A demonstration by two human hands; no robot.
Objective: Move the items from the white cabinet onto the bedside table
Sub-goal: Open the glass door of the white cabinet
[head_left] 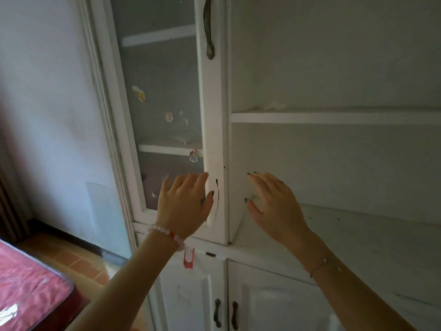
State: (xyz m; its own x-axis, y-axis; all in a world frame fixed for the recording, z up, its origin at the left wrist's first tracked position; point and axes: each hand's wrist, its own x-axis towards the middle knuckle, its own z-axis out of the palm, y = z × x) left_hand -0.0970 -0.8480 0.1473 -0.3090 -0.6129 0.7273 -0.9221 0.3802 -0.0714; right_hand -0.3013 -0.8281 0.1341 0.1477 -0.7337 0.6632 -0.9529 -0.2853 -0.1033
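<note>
The white cabinet (pixel 216 130) fills the view, with a glass door on its left side and open shelves on the right. My left hand (pixel 183 201) is raised with fingers spread in front of the lower corner of the glass door frame, holding nothing. My right hand (pixel 272 201) is spread open inside the open compartment, just above the lower shelf (pixel 358 237). A small pale round thing (pixel 254 198) shows on that shelf just behind my right thumb. No other items show on the open shelves. The bedside table is out of view.
The glass door (pixel 164 99) carries stickers and a dark metal handle (pixel 209 27). Below are two closed white doors with dark handles (pixel 225 315). A red mattress edge (pixel 33 290) lies at lower left, and tiled floor shows beside it.
</note>
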